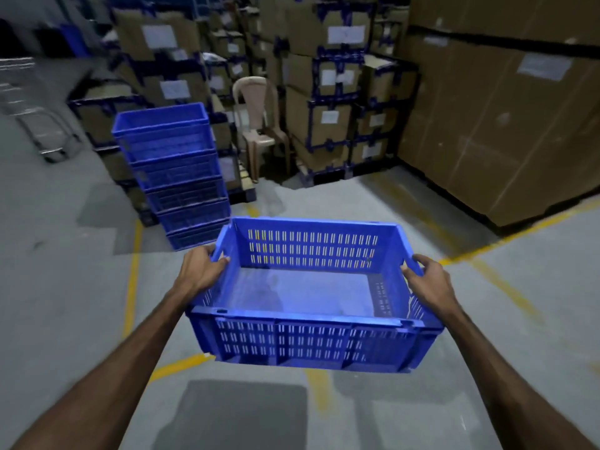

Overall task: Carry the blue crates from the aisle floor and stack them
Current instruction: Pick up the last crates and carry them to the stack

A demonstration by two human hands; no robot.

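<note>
Blue crate (311, 297) hangs above the aisle floor (81, 287), its short end rims clasped by left hand (201, 271) and right hand (430, 280) fingers, near right of the crate stack (175, 177).

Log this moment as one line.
carry | left hand, right hand grip empty blue crate | crate stack ahead-left | unstacked

Held crate (311, 345) is looking like moulded blue plastic w/ slotted walls, smooth base showing a slight sheen. Crate stack (177, 170): same plastic. Boxes (500, 125) are looking like matt brown cardboard w/ paper labels. Chair (259, 125): beige plastic. Floor (65, 303): matt grey concrete, painted yellow lines.
</note>
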